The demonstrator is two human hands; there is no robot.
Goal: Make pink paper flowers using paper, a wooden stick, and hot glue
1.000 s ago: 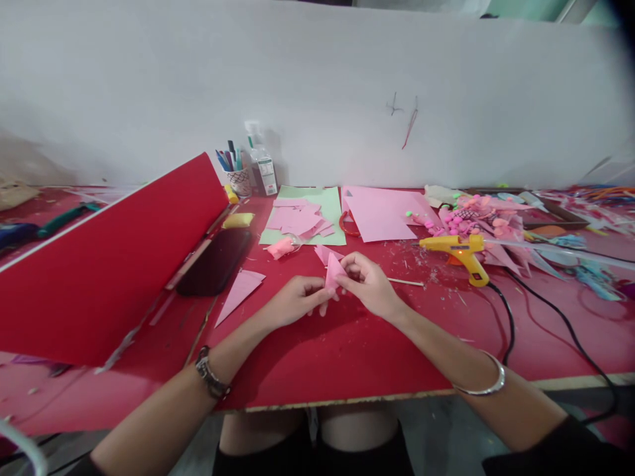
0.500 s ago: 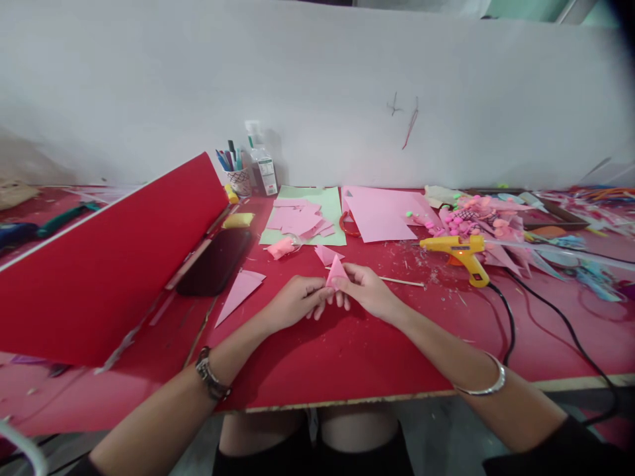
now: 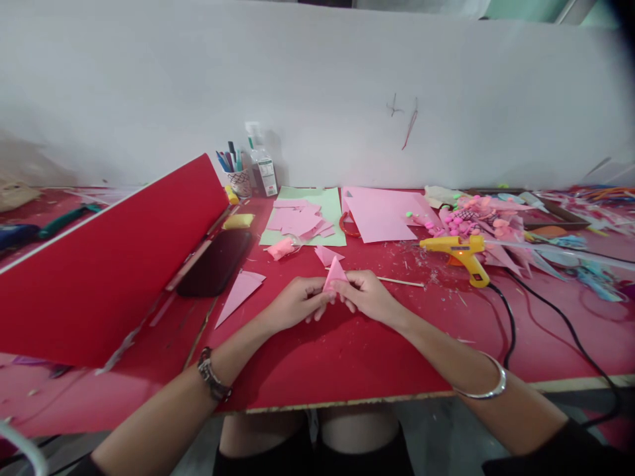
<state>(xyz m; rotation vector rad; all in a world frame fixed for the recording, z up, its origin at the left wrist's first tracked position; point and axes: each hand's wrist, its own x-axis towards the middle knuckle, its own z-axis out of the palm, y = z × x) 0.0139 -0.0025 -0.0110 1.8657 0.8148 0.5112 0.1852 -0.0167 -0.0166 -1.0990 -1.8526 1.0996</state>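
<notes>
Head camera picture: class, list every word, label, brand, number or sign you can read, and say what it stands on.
No text can be read in this picture.
Label on the clear bottle: print is there, too small and blurred to read.
Pen cup: a dark pattern only, no letters made out.
Wall board: thin scribbled marks, not letters or numbers.
Yellow glue gun: no brand visible.
Pink paper piece in both hands: blank.

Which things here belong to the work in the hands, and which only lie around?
In hand:
- small pink paper triangle, pinched by left hand and right hand

Lying about:
- yellow glue gun
- pen cup
- big pink sheet
- thin stick
- red board
</notes>
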